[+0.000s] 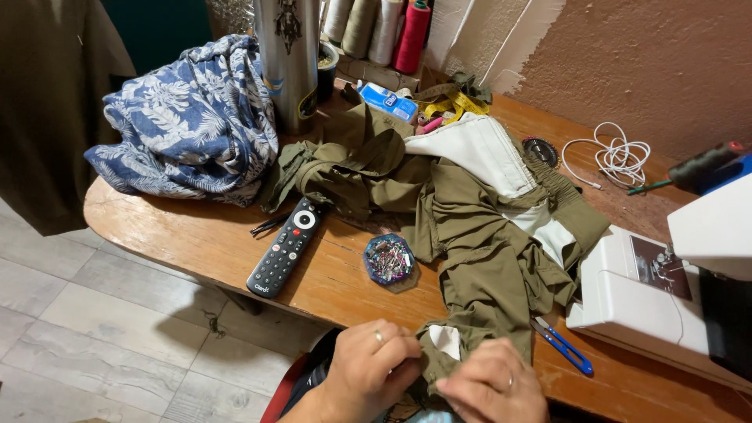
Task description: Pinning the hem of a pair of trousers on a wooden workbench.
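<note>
A wooden table (196,235) is pretty much buried here: an olive-green garment (478,235) with white lining is sprawled across the middle and trails down to the near edge, where its hem is pinched between both hands. The left hand (372,368) is closed on the fabric from one side and the right hand (493,385) is clamped on it from the other, a small white patch showing between them. A white sewing machine (666,298) is parked on the right, a blue floral cloth (188,125) is heaped on the left. A black remote (284,247) is laid beside a round pin dish (388,259), and blue thread snips (562,345) are left just by the garment.
</note>
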